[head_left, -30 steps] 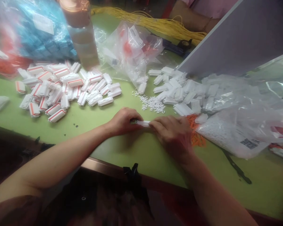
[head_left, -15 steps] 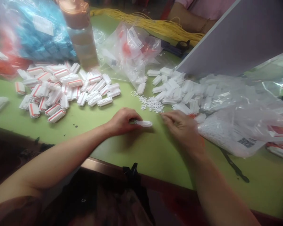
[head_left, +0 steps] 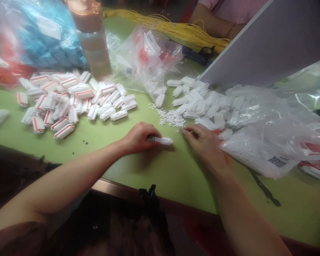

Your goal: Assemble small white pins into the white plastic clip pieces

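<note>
My left hand (head_left: 140, 138) is closed around one end of a white plastic connector housing (head_left: 163, 140), which sticks out to the right just above the table. To its right, my right hand (head_left: 202, 142) has thumb and forefinger brought together in a pinch at the near edge of a scatter of small white pins (head_left: 172, 118). Whatever lies between those fingertips is too small to make out. One loose pin (head_left: 177, 131) rests just left of the fingertips. Behind the pins is a heap of plain white housings (head_left: 200, 101).
At left lies a pile of white housings with orange strips (head_left: 69, 96), backed by a bottle (head_left: 92, 39) and a bag of blue parts (head_left: 50, 42). A clear bag of small white pieces (head_left: 256, 153) borders my right hand. A grey panel (head_left: 266, 46) stands behind, near another person's arm (head_left: 210, 21).
My right hand has shifted slightly left and its fingers are curled closer to the table by the pins. The left hand and its housing have hardly moved.
</note>
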`<action>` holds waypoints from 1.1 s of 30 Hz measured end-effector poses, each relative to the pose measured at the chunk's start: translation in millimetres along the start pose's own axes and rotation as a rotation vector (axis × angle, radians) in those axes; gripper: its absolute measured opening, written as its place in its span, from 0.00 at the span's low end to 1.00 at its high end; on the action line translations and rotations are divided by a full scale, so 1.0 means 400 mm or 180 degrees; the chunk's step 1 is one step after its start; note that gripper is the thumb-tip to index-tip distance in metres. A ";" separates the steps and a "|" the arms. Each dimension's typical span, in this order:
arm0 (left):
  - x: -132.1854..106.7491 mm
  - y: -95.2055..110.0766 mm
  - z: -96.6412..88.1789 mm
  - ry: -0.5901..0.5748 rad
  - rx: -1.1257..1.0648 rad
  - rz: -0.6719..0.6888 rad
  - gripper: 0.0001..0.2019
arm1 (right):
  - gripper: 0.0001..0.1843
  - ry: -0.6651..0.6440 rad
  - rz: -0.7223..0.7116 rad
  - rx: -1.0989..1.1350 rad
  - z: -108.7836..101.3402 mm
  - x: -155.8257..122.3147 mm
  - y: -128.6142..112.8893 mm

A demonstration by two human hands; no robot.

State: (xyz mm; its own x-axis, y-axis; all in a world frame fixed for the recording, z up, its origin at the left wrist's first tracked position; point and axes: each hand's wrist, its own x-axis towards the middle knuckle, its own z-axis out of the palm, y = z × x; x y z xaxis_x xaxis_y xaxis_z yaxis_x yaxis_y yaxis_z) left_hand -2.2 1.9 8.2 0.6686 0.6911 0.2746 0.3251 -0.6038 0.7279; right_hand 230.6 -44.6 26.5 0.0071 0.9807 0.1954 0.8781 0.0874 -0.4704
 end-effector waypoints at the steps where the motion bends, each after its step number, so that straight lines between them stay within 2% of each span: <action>1: 0.000 0.000 0.000 -0.0006 0.0010 -0.0008 0.07 | 0.12 0.0043 0.0111 0.0019 -0.001 -0.002 0.002; 5: 0.001 -0.001 0.002 0.0015 0.0035 -0.0010 0.07 | 0.11 0.0089 0.0267 -0.0163 0.015 -0.005 0.006; 9: 0.001 -0.002 0.003 0.0037 0.0023 0.0058 0.07 | 0.10 0.0123 0.0050 -0.0121 0.030 -0.006 0.006; 15: 0.000 -0.001 0.000 0.0039 0.0026 0.0047 0.07 | 0.10 -0.0046 -0.0148 0.0000 0.016 -0.010 0.005; 20: 0.000 -0.002 0.002 0.0006 0.0034 0.0008 0.07 | 0.11 0.0050 0.0007 -0.0001 0.007 -0.015 0.007; 27: -0.001 -0.004 0.003 0.0037 0.0034 0.0053 0.07 | 0.09 -0.0008 0.0145 -0.0075 0.022 -0.016 0.010; 33: -0.001 0.000 0.001 0.0007 0.0049 0.0024 0.06 | 0.07 -0.0008 -0.0226 0.0150 0.018 -0.019 -0.012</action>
State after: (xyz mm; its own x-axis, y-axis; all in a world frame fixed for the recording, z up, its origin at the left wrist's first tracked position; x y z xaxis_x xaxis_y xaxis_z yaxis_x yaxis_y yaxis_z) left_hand -2.4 1.5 7.7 0.6695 0.6874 0.2815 0.3303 -0.6150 0.7160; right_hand 222.8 -51.4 21.2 -0.0556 0.9722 0.2276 0.8528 0.1648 -0.4955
